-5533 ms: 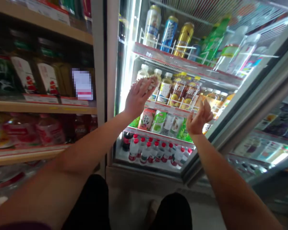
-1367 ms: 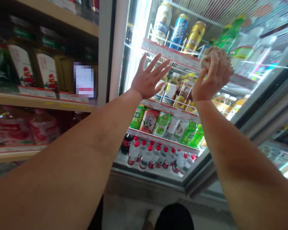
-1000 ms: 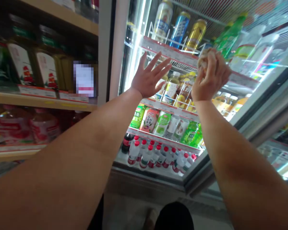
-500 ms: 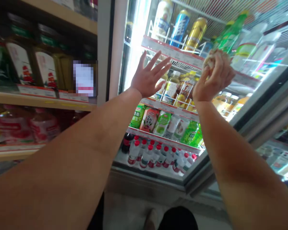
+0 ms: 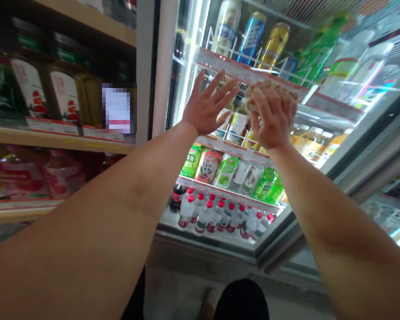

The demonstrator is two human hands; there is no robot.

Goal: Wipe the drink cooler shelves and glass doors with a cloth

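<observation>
My right hand [image 5: 274,116] holds a crumpled beige cloth [image 5: 253,94], pressed under the fingers at the glass door [image 5: 315,104] of a drinks fridge. With fingers spread, my left hand [image 5: 210,104] lies against the same glass, to the left of the cloth. Behind the glass, drink cans [image 5: 250,38] stand on the upper shelf. Bottles [image 5: 237,126] on the shelf below are partly covered by both hands. Lower still are green and red cartons or bottles [image 5: 208,165], and red-capped bottles [image 5: 205,216] at the bottom.
Left of the fridge, wooden shelves [image 5: 53,138] carry large bottles with green caps [image 5: 65,82] and pink-labelled bottles [image 5: 65,173]. A metal door frame [image 5: 276,251] runs diagonally at the lower right. My knee [image 5: 243,300] shows above the grey floor.
My right hand has moved left across the glass with the cloth, closer to my left hand. The left hand has stayed nearly in place.
</observation>
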